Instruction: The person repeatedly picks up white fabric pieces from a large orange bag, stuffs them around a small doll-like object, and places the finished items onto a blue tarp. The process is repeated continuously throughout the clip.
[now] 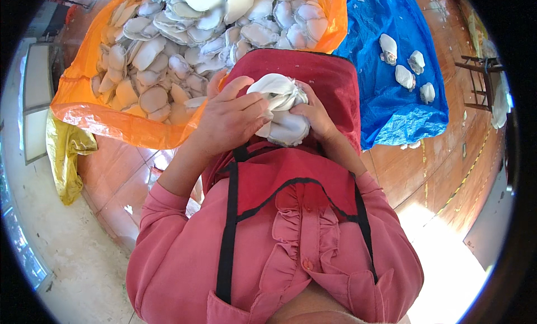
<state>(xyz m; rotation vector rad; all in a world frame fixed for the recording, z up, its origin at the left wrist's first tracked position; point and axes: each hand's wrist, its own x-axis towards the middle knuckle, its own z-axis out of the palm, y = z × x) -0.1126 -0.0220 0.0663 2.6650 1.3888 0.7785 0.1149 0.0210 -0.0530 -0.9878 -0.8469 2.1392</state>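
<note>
Pink shirt (pixel 184 257), foremost; over red cloth (pixel 330 72), a white padded bundle (pixel 286 127), gripped by right hand (pixel 320 116), touched by left hand (pixel 228 121) (closure cannot be told), is seemingly being wrapped, next needing steady hold.

Reddish tiled floor (pixel 397 175) — bright sunlit patch (pixel 447 273) lower right — dark stool (pixel 488 86) beyond.

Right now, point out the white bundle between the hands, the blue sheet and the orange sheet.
White bundle (pixel 286 104): head view, on its middle folds.
Blue sheet (pixel 386 108): head view, on its bare lower part.
Orange sheet (pixel 128 129): head view, on its near edge.
</note>
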